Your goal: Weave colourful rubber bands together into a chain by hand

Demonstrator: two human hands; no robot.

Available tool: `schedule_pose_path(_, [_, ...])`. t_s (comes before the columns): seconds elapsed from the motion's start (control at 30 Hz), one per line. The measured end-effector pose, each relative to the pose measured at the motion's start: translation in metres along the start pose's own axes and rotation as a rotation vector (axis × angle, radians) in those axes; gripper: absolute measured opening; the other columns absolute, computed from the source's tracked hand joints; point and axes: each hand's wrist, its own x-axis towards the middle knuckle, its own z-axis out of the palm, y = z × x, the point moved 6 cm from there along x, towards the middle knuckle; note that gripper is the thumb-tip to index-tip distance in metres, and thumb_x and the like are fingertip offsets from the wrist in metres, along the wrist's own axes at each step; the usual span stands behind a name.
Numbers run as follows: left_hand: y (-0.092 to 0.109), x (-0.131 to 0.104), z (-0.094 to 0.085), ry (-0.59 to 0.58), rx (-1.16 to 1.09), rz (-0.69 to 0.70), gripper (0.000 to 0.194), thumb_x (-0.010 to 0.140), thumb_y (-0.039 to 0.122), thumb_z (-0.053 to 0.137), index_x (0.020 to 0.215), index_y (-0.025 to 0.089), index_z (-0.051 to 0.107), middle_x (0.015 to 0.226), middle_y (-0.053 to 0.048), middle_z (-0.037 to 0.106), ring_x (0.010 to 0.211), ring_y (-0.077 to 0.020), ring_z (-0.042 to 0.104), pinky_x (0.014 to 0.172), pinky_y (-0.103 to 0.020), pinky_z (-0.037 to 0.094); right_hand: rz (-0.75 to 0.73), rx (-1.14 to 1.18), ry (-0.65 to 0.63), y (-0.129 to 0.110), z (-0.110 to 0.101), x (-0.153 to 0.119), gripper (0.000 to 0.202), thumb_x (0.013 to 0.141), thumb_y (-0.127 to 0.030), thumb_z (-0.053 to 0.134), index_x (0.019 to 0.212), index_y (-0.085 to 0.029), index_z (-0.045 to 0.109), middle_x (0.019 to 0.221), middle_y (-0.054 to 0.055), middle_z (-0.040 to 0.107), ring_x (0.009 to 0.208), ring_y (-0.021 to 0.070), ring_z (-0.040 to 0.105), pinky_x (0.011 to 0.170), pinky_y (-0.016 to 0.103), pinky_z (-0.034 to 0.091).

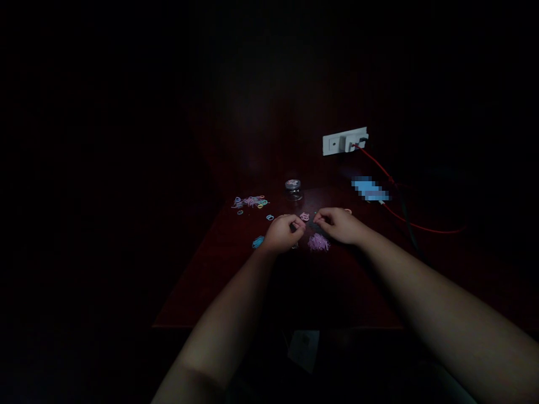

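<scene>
My left hand (285,233) is over the dark red table, its thumb and fingers pinched together by a small pink pile (304,216); what they hold, if anything, is too small to tell. To the right, my right hand (337,224) also has its fingertips together, with nothing clear to make out between them. A purple pile of small bands (319,242) lies between and just below the hands. A blue pile (258,242) sits left of my left hand. Loose blue bands (270,217) lie above it. Mixed coloured bands (251,201) are spread at the back left.
A clear lidded jar (293,189) stands behind the hands. On the wall is a white socket plate (334,144) with a plug and a red cable (377,161). A blurred blue object (370,189) lies at the back right. Something pale (304,349) shows below the table's front edge.
</scene>
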Motion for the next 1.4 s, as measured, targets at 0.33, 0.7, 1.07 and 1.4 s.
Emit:
schedule_pose_path(0.33, [-0.003, 0.0, 0.002, -0.008, -0.006, -0.016, 0.012, 0.08, 0.024, 0.057, 0.08, 0.016, 0.067, 0.079, -0.002, 0.068, 0.071, -0.0118, 0.06, 0.066, -0.021, 0.048, -0.006, 0.027, -0.013, 0.003, 0.004, 0.002, 0.016, 0.08, -0.026, 0.053, 0.08, -0.017, 0.066, 0.069, 0.002, 0.065, 0.061, 0.0132, 0.055, 0.056, 0.024, 0.036])
schedule_pose_path(0.7, [-0.028, 0.003, -0.029, 0.061, -0.001, -0.063, 0.022, 0.086, 0.029, 0.054, 0.098, 0.018, 0.067, 0.098, -0.004, 0.071, 0.088, -0.0151, 0.065, 0.082, -0.026, 0.05, -0.028, 0.029, 0.002, 0.002, 0.003, 0.0, 0.016, 0.081, -0.024, 0.051, 0.077, -0.017, 0.064, 0.068, 0.0, 0.063, 0.058, 0.0115, 0.052, 0.057, 0.024, 0.035])
schedule_pose_path(1.07, [-0.19, 0.016, -0.069, 0.029, 0.427, -0.521, 0.042, 0.088, 0.035, 0.048, 0.123, 0.015, 0.061, 0.146, -0.012, 0.043, 0.133, -0.0294, 0.04, 0.112, -0.042, 0.029, -0.064, 0.018, -0.042, -0.006, 0.006, -0.003, 0.019, 0.085, -0.028, 0.049, 0.073, -0.017, 0.058, 0.067, 0.0, 0.059, 0.063, 0.0133, 0.053, 0.062, 0.026, 0.038])
schedule_pose_path(1.4, [-0.216, 0.033, -0.071, 0.073, 0.448, -0.545, 0.043, 0.086, 0.039, 0.049, 0.123, 0.023, 0.061, 0.136, -0.01, 0.055, 0.127, -0.0324, 0.046, 0.105, -0.046, 0.036, -0.067, -0.019, -0.039, -0.016, 0.0, -0.004, 0.019, 0.087, -0.029, 0.048, 0.075, -0.019, 0.059, 0.072, 0.002, 0.061, 0.065, 0.0147, 0.055, 0.066, 0.028, 0.041])
